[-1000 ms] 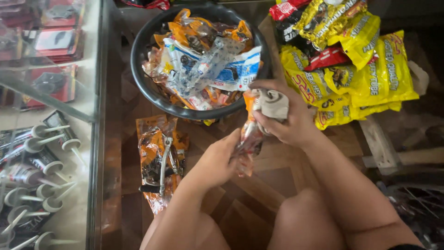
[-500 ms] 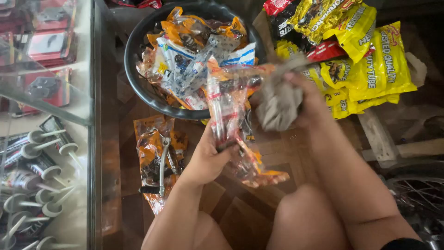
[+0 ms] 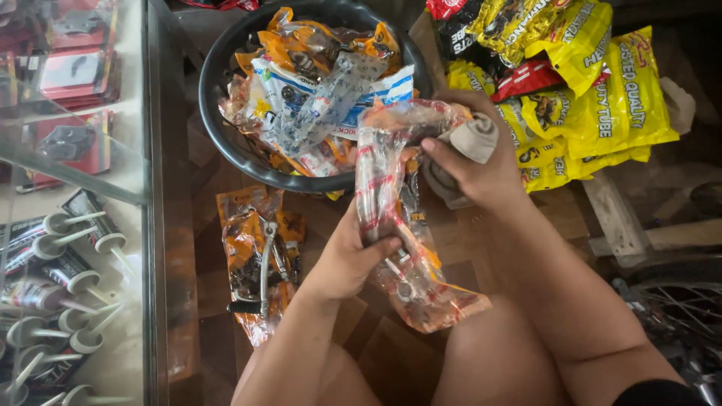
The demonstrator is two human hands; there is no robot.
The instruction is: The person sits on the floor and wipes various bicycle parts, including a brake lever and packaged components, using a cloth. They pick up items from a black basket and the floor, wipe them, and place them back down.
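Two hands work over a clear plastic packet of metal parts, just in front of a black basin.

The left hand (image 3: 352, 256) has its grip pressed around the middle of the clear packet (image 3: 391, 218), which hangs upright with an orange-printed end trailing toward the knees. The right hand (image 3: 474, 162) pinches a grey cloth (image 3: 472, 143) against the packet's upper end, touching it. Just behind, the black basin (image 3: 226, 128) is heaped with more packets in orange, white and blue. On the wooden floor (image 3: 218, 286) to the left lies an orange packet (image 3: 259, 263) holding what looks like a lever, though the wrap blurs it. Yellow bags (image 3: 602, 98) are stacked at the right; a glass case (image 3: 90, 188) with tubes stands at the left.
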